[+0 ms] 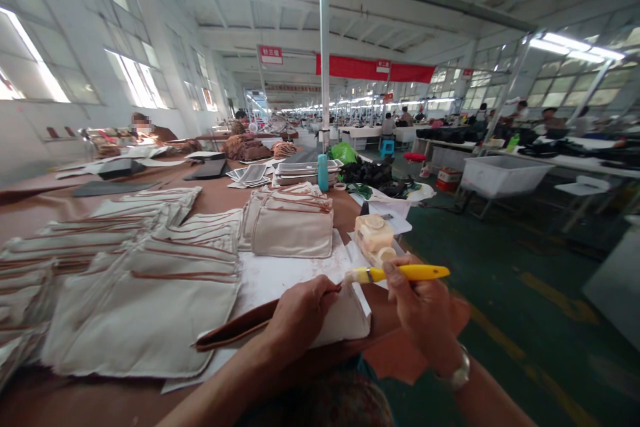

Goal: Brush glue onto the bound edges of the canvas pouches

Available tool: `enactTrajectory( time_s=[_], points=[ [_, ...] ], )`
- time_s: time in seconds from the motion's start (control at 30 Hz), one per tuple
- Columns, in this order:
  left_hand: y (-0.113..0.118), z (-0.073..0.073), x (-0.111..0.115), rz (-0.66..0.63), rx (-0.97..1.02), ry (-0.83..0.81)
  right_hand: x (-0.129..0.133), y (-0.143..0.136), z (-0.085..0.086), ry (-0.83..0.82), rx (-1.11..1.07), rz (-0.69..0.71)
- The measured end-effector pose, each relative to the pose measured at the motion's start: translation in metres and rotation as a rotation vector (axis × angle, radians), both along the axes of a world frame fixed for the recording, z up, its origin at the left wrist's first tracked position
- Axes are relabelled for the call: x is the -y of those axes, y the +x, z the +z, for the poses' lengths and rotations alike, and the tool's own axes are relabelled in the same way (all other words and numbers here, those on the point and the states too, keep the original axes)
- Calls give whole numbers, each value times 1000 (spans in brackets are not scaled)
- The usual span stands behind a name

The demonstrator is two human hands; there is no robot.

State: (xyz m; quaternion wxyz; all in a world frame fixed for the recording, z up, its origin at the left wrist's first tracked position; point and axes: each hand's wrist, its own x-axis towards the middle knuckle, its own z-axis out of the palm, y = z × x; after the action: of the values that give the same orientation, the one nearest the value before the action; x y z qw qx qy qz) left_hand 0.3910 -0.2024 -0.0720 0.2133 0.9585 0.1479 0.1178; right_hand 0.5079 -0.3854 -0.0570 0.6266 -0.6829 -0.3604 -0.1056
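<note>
My right hand (420, 307) grips a brush with a yellow handle (425, 272), its bristles pointing left. Those bristles meet the edge of a brown-lined fabric piece (240, 328), which my left hand (303, 310) pinches near its right end. The pale side of that piece lies over a white board (265, 280). Just beyond the brush stands a glue-stained plastic container (374, 234) with a round opening. Stacked pale pouch pieces with brown edging (293, 230) sit behind the board, and a larger stack (145, 320) spreads to the left.
A turquoise bottle (323, 172) stands near trays (295, 174) and a pile of black material (370, 175). Brown sheeting covers the table. To the right are the green floor and a white bin (503, 177). Other people work farther off.
</note>
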Motion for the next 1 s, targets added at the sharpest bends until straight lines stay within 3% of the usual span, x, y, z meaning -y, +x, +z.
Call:
enactTrajectory(
  time_s=[0.13,0.27,0.43,0.57,0.67,0.9,1.0],
  points=[
    [-8,-11,1,-148,148,220,18,12,7,104,-146,-80],
    [-17,-20,4,-394,385,420,38,14,17,162,-332,62],
    [-21,-20,9,-502,544,541,44,-1,25,53,-295,198],
    [-22,-17,10,-513,579,551,51,-19,27,-91,-138,-11],
    [-23,-16,10,-518,563,551,54,-31,28,-121,-206,-126],
    [-23,-20,12,-531,573,559,49,-44,13,-43,-290,127],
    [-25,-20,11,-552,559,542,55,-43,13,-31,-283,10]
  ],
)
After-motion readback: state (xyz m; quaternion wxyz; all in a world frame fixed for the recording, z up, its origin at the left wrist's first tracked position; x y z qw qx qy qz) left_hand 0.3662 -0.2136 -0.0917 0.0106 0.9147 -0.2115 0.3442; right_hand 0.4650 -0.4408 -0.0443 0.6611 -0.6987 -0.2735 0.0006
